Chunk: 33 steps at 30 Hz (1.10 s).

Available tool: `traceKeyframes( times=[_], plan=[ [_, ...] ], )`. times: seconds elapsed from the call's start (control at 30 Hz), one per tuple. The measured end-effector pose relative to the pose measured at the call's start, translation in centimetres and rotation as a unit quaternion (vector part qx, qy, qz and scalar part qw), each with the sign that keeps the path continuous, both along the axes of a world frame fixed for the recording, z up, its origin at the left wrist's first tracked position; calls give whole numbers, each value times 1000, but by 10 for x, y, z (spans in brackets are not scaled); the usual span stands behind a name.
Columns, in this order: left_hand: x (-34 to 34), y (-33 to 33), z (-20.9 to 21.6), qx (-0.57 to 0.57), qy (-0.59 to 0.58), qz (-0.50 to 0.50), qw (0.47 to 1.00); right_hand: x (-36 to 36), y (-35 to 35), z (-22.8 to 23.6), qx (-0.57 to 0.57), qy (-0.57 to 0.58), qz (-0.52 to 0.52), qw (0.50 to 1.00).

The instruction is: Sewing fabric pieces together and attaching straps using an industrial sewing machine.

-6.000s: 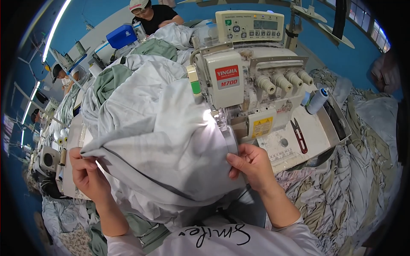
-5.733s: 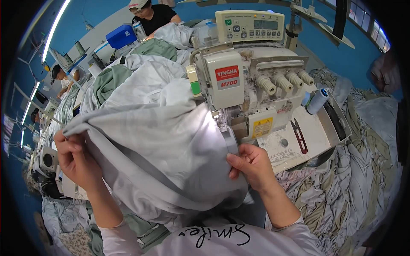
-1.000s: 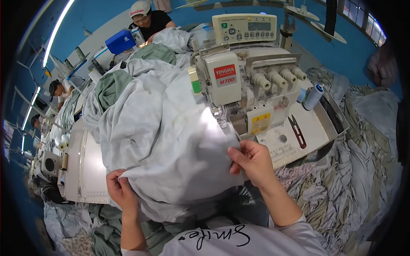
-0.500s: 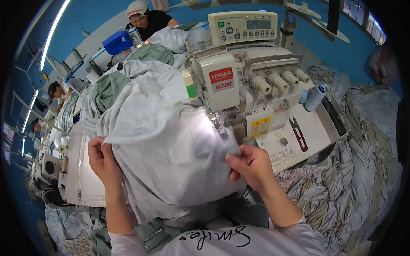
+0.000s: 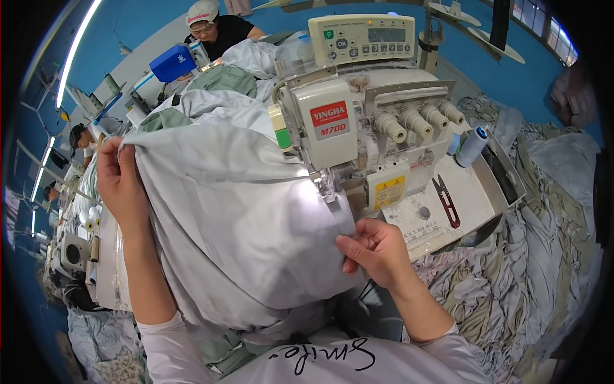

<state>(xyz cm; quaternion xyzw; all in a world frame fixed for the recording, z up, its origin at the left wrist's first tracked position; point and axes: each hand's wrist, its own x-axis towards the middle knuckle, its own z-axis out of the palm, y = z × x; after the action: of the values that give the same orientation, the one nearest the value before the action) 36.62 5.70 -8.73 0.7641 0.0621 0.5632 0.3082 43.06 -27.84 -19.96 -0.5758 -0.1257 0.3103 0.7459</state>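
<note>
Two hands on one large pale grey fabric sheet (image 5: 236, 224), which drapes over the table in front of the cream overlock sewing machine (image 5: 358, 128). Left hand (image 5: 118, 182) pinches the raised far corner; right hand (image 5: 377, 249) pinches the hem just below the presser foot (image 5: 326, 189). Risks, judged: fingertips drift toward the needle; uneven tension from the lifted corner skews the seam; loose folds bunch under the foot

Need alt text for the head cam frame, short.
Two bare hands feed pale grey fabric into a white sewing machine: right hand pinches the edge at the presser foot, left hand lifts the far corner. Red-handled snips lie on the machine table.
</note>
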Motion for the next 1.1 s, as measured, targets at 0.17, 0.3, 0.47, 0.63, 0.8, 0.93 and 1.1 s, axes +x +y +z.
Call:
traceKeyframes(
  times=[0.17, 0.3, 0.47, 0.63, 0.8, 0.93, 1.1],
  plan=[
    [22, 11, 23, 38, -8, 22, 999, 2, -2, -1, 13, 0, 5, 1000],
    [38, 25, 45, 49, -7, 39, 998, 3, 0, -1, 14, 8, 8, 1000],
    [56, 43, 71, 68, -15, 41, 997, 4, 0, 1, 10, 15, 17, 1000],
    [77, 38, 99, 76, -28, 55, 995, 4, -1, 4, 4, 8, 21, 1000],
    [99, 52, 126, 142, -28, 144, 979, 5, -2, 6, -6, 1, 26, 1000],
    [117, 86, 159, 163, -28, 150, 975, 6, -3, 7, -12, -12, 37, 999],
    [141, 119, 197, 196, 27, 268, 943, 7, -5, 7, -16, -7, 43, 999]
  ],
)
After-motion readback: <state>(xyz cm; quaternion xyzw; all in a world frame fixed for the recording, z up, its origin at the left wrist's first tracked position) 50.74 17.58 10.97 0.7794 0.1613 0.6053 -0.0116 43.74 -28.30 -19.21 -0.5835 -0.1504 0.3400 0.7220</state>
